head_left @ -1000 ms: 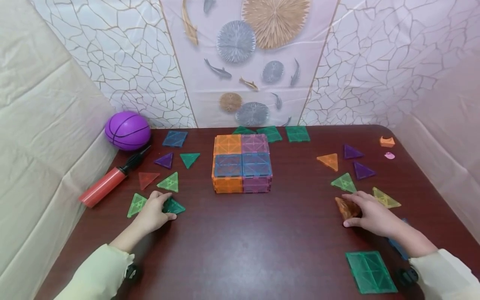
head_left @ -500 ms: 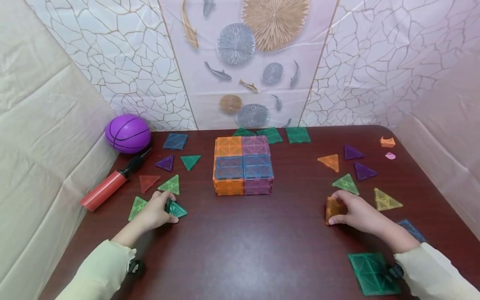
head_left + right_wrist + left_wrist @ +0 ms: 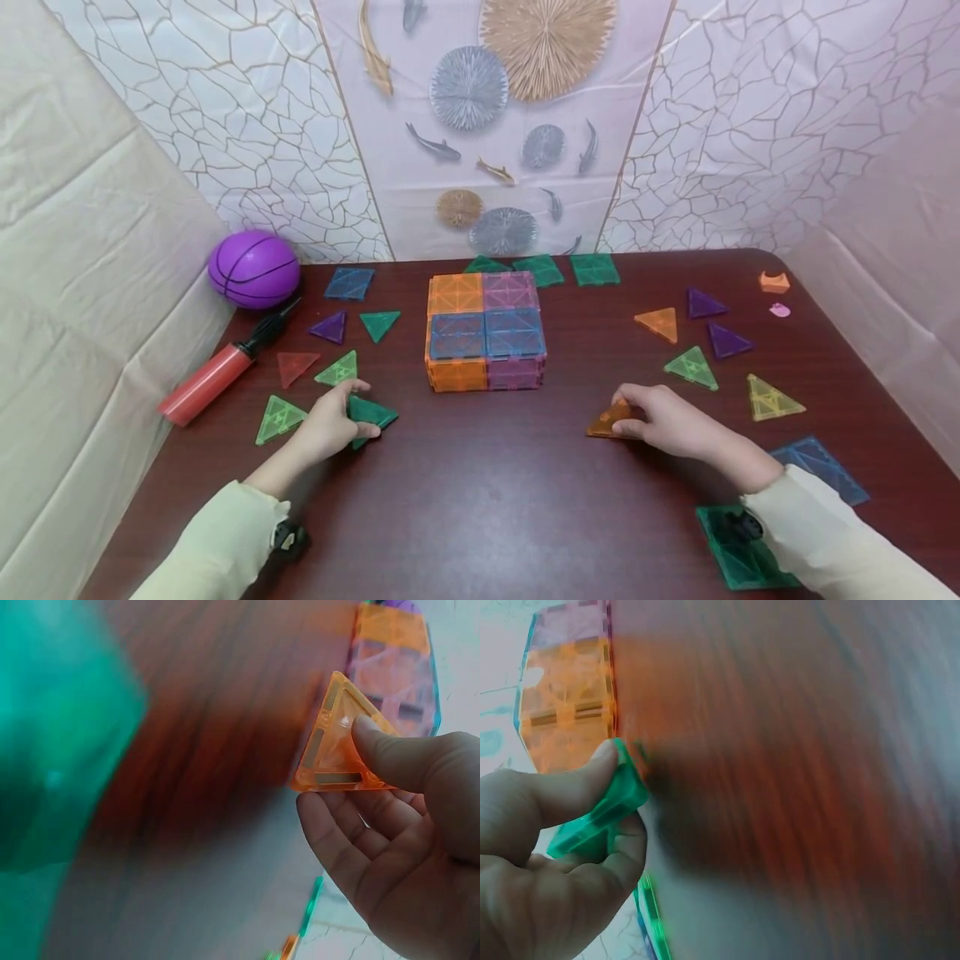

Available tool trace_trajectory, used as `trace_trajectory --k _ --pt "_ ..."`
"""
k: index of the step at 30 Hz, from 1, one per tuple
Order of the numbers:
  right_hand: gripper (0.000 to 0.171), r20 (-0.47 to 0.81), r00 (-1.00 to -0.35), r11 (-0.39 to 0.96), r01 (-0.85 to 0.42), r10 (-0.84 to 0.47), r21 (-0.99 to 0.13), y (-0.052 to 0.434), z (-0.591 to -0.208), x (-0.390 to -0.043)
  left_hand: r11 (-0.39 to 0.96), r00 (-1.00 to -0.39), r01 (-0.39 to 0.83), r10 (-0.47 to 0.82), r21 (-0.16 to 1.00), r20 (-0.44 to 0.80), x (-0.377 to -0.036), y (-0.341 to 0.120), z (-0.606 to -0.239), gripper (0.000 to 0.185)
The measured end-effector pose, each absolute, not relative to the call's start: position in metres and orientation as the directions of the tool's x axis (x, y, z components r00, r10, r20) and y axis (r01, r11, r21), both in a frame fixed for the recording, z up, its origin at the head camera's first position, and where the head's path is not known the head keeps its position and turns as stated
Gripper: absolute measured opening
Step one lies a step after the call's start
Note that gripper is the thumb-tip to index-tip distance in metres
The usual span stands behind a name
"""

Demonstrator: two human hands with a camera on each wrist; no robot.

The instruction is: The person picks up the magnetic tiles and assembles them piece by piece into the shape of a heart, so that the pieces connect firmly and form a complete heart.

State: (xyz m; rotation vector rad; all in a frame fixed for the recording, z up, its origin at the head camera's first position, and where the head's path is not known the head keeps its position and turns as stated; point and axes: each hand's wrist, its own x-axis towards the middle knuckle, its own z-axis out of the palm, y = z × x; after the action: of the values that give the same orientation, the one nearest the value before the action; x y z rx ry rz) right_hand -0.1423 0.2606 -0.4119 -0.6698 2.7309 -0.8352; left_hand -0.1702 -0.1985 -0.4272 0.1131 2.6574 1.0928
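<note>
Filling the foreground, a dark surface (image 3: pixel 480 500) | orange, purple and blue tile block (image 3: pixel 486 333) toward the back | left hand (image 3: pixel 330 427), grip pinched on green piece (image 3: pixel 370 412), left of block | right hand (image 3: pixel 667 421), grip pinched on orange triangle (image 3: pixel 330 750), right of block

It looks to me like a little play corner, though whether in a home or elsewhere I can't tell. Creased plain cloth (image 3: pixel 82 250) closes in the left and right edges of a dark, glossy table (image 3: pixel 480 492); a sheet (image 3: pixel 420 196) printed with fish and discs hangs behind the far edge. Toys say the rest: see-through coloured tiles (image 3: pixel 693 367), and a purple ball (image 3: pixel 254 269) and hand pump (image 3: pixel 210 383) by the far left corner.
</note>
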Motion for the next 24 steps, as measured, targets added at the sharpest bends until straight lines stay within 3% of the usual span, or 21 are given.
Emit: trace_trajectory --k 3,8,15,24 --pt "0.014 -0.043 -0.877 0.703 -0.354 -0.479 -0.617 0.249 -0.409 -0.142 0.634 -0.964 -0.044 0.176 0.772 -0.2 -0.167 -0.187 -0.425 0.039" --pt "0.011 -0.009 -0.899 0.61 -0.289 -0.437 -0.738 0.225 -0.404 -0.141 0.524 -0.941 0.046 0.308 0.85 -0.139 -0.16 -0.161 -0.418 0.015" --pt "0.016 -0.006 -0.939 0.45 -0.159 -0.344 -0.879 0.193 -0.394 -0.133 0.427 -0.888 0.131 0.452 0.895 -0.086 -0.149 -0.121 -0.409 0.011" --pt "0.019 0.002 -0.944 0.313 -0.111 -0.329 -0.943 0.165 -0.387 -0.128 0.345 -0.828 0.152 0.556 0.926 -0.071 -0.144 -0.085 -0.402 0.009"
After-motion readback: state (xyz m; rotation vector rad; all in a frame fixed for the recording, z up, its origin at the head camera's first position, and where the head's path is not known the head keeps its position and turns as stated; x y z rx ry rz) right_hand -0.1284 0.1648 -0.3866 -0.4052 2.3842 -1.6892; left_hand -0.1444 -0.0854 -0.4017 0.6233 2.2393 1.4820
